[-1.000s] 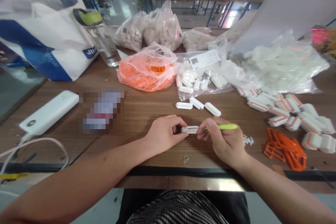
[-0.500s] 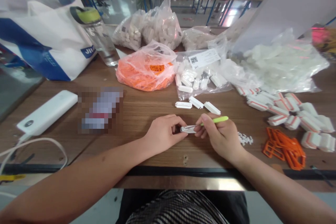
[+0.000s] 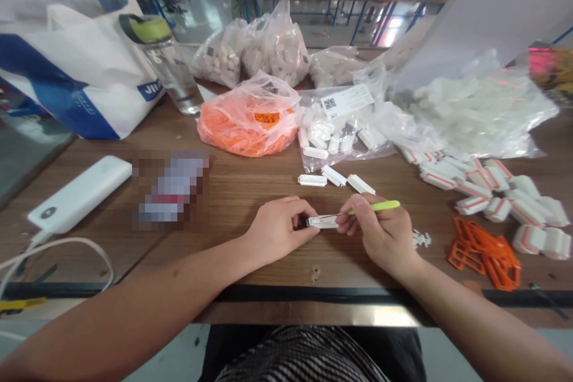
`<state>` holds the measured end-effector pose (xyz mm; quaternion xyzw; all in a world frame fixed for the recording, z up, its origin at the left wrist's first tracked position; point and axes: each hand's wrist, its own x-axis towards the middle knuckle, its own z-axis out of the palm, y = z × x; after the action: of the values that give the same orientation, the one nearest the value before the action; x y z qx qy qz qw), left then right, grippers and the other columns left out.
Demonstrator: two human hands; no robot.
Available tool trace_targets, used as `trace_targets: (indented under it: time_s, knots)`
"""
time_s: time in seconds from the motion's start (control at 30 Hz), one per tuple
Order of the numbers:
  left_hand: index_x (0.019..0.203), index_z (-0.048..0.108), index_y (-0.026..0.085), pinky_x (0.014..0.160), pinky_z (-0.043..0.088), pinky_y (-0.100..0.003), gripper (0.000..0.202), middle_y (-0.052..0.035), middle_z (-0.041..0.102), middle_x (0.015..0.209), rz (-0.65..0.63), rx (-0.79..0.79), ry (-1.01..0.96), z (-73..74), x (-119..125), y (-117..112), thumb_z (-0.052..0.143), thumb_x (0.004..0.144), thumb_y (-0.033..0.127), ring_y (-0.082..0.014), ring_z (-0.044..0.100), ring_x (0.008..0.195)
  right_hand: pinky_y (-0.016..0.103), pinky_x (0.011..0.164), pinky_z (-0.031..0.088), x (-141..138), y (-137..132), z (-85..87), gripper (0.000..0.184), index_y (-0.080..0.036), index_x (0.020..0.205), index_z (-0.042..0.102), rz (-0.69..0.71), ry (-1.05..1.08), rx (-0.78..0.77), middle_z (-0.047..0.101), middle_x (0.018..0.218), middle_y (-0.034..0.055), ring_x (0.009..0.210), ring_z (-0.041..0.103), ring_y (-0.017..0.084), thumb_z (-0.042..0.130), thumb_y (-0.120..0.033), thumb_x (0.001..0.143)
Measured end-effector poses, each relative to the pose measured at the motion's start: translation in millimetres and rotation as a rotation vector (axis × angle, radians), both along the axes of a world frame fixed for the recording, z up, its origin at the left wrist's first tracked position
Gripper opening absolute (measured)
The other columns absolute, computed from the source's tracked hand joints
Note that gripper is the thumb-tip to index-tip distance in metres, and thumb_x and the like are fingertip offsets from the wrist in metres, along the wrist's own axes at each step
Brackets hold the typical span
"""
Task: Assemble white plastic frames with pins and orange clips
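My left hand pinches one end of a small white plastic connector just above the wooden table. My right hand grips a slim tool with a lime-green handle, its thin tip laid along the top of the connector. Three loose white connectors lie a little beyond my hands. A small heap of tiny white bits sits just right of my right hand.
Bags stand behind: orange parts, white connectors, more white parts. Finished white-and-orange pieces and loose orange clips lie at the right. At the left are a white power bank with cable, a bottle and a white-blue bag.
The green tool's handle swung: it tilted up toward the far side, then dropped back flatter to the right. Both hands stayed at the connector.
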<state>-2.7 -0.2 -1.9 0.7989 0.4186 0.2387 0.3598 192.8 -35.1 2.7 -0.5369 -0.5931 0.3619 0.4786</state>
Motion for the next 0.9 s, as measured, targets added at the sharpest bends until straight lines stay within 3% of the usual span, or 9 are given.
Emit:
trace_targets:
  time_s: [0.3,0.9]
  knots:
    - [0.087,0.071,0.019,0.058,0.038,-0.025,0.012,0.0041,0.055,0.065,0.005,0.020,0.007,1.1,0.6,-0.4,0.071,0.076,0.024,-0.0104,0.050,0.058,0.019,0.044,0.051,-2.8,2.2,5.7,0.038,-0.017,0.069,0.063,0.026,-0.077,-0.022,0.066,0.059,0.0024,0.047,0.064,0.010,0.046,-0.036,0.096]
    - [0.086,0.070,0.020,0.059,0.038,-0.025,0.011,0.0048,0.053,0.064,-0.003,0.023,0.002,-0.3,-0.1,1.8,0.072,0.075,0.022,-0.0098,0.050,0.057,0.019,0.042,0.052,1.7,1.4,-3.3,0.037,-0.017,0.071,0.064,-0.017,0.063,-0.004,0.067,0.058,0.0018,0.047,0.064,0.010,0.048,-0.038,0.096]
